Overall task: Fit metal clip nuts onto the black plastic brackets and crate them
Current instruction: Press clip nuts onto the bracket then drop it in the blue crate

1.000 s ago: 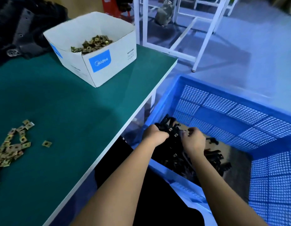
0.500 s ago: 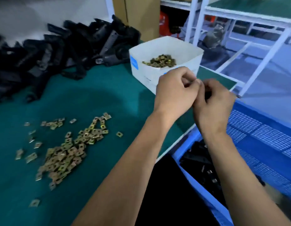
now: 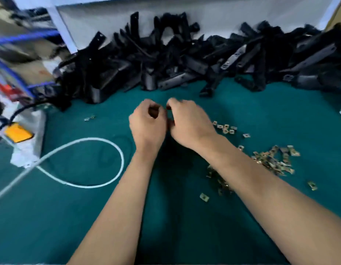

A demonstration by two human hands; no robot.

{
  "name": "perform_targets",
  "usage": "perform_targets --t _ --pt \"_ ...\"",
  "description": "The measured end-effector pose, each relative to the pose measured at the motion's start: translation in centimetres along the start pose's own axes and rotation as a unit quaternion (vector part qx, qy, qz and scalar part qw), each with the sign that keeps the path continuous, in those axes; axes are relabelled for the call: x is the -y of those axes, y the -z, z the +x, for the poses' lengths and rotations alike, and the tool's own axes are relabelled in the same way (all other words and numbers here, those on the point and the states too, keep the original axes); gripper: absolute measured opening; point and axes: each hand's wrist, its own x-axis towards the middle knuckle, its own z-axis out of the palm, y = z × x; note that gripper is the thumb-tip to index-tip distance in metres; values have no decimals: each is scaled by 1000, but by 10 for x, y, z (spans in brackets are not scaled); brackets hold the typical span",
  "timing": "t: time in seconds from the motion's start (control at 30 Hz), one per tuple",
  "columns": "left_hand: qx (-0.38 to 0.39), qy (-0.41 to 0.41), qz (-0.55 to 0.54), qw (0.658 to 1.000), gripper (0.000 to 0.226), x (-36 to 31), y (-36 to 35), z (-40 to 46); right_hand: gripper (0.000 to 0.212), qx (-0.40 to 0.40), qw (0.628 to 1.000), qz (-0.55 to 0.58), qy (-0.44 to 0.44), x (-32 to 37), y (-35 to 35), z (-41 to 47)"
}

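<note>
A long heap of black plastic brackets (image 3: 175, 64) lies along the far side of the green table (image 3: 80, 217), against a white panel. Brass-coloured metal clip nuts (image 3: 271, 159) are scattered in a loose pile at the right, partly hidden under my right forearm. My left hand (image 3: 146, 123) and my right hand (image 3: 188, 121) hover side by side over the table's middle, just short of the bracket heap. The fingers of both are curled in, and I see nothing held in either. The view is motion-blurred.
A white cable (image 3: 108, 142) loops across the table on the left. Beside it a white bag (image 3: 28, 150) holds a yellow-orange item (image 3: 17, 131). Two stray clip nuts (image 3: 89, 118) lie near the bracket heap. A blue rack (image 3: 13, 73) stands at far left.
My hands left the blue crate, rose over the table and swung left, and now hover before the bracket heap. My view turned left: crate and white nut box are out of sight.
</note>
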Motion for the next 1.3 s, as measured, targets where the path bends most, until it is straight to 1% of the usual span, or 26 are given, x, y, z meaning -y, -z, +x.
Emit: perform_targets --t 0.07,0.13,0.2,0.27,0.4,0.47,0.53,0.57,0.63,0.67,0.7,0.8,0.87,0.9,0.93,0.97,1.03,1.1,1.2,1.3 --pt "-65 50 19 996 12 25 22 19 43 8 999 -9 44 23 -24 28" --pt "-139 103 -21 985 16 37 33 30 59 -6 998 -36 61 38 -47 55" --pt "-188 137 -77 970 15 42 34 36 80 -1 995 -83 46 44 -66 86" --pt "-202 145 -100 963 14 44 32 38 100 4 993 -118 21 41 -79 119" --pt "-189 124 -90 970 14 47 26 38 135 -9 991 -130 -14 26 -82 184" --pt "-192 142 -94 967 17 49 24 38 150 -15 992 -127 -2 23 -79 212" --pt "-216 147 -98 960 18 53 18 45 157 -5 990 -141 31 23 -77 240" --pt "-227 140 -102 958 16 53 14 51 157 9 988 -149 42 23 -77 251" --pt "-231 112 -111 960 8 57 3 73 155 62 987 -141 41 21 -79 274" --pt "-227 92 -92 965 2 60 -3 90 152 94 987 -129 34 19 -81 286" --pt "-220 73 -57 971 4 63 -8 105 148 124 984 -126 28 16 -82 293" --pt "-195 2 58 979 24 71 -24 148 132 170 973 -154 37 8 -88 312" --pt "-164 -53 175 969 39 75 -35 172 123 168 970 -164 56 1 -90 321" --pt "-137 -67 232 961 50 79 -39 182 120 160 970 -171 63 -2 -91 322" --pt "-105 -60 278 953 61 82 -43 191 116 150 970 -177 69 -5 -92 323" --pt "-73 -33 313 946 70 86 -46 198 112 139 971 -179 76 -6 -94 323" --pt "-15 29 360 933 79 92 -51 205 107 125 972 -174 90 -8 -95 320" --pt "10 33 387 921 74 93 -52 202 106 133 974 -161 92 -9 -88 316" --pt "4 -14 404 914 54 90 -44 195 104 143 973 -154 97 -14 -77 300" --pt "6 -39 400 916 49 86 -38 182 90 157 967 -163 121 -21 -63 276"
